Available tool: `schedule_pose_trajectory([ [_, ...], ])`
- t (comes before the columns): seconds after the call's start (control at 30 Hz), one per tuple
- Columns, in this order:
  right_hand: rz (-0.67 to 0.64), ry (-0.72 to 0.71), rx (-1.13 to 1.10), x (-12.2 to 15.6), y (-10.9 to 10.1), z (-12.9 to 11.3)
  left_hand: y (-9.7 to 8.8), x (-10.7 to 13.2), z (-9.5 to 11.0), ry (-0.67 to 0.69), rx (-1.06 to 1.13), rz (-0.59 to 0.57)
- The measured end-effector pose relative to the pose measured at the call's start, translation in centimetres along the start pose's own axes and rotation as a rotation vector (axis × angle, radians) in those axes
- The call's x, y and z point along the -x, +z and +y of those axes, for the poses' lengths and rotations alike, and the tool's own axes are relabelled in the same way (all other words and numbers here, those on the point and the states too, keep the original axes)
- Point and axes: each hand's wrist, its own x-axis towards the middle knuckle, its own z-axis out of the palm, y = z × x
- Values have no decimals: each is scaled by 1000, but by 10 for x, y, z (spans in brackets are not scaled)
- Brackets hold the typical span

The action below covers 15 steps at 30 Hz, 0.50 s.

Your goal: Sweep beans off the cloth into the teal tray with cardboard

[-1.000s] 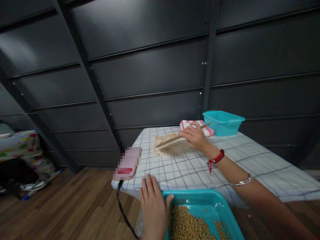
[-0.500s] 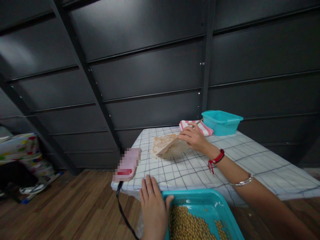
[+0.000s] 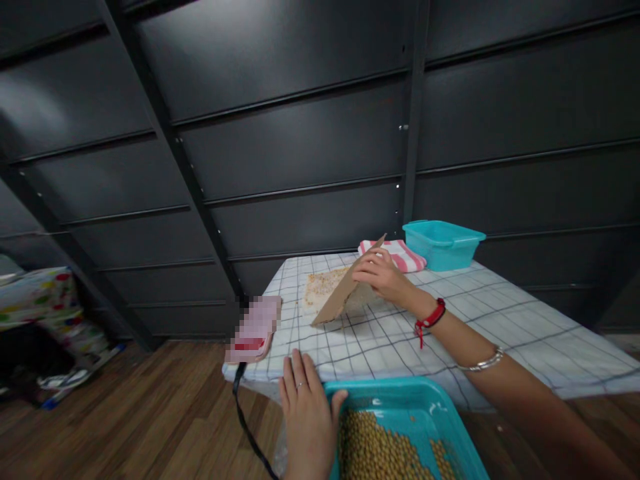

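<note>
On the tabletop [image 3: 295,330]: a checked cover, with a pale patch [image 3: 317,288] dotted with golden bits near the middle.
Cardboard [image 3: 340,293]: tilted over the patch, one corner low toward the near side; whether it touches the tabletop, I cannot tell.
Right grip [image 3: 379,273]: closed on the cardboard's upper part, fingers bent around its edge.
Left grip [image 3: 307,407]: flat and spread, fingers straight, thumb apart, lying along the tray's left rim.
Tray [image 3: 417,385]: turquoise, at the tabletop's near edge, with beans [image 3: 375,447] inside.
Far side: a striped cloth [image 3: 416,260], folded, just beside a turquoise basin [image 3: 443,245].
Left edge: a pink slab [image 3: 257,323], pixelated, by a black strap [image 3: 243,413].
</note>
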Motion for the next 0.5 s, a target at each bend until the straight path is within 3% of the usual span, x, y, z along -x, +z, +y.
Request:
schedule_pose_trajectory([
  [0.17, 46, 75, 15, 4, -6, 12, 0, 1, 0, 7, 7, 16],
  [0.37, 51, 89, 36, -4, 13, -6, 3, 2, 1, -1, 33, 13],
  [0.5, 18, 54, 36, -3, 13, -8, 1, 1, 0, 2, 38, -3],
])
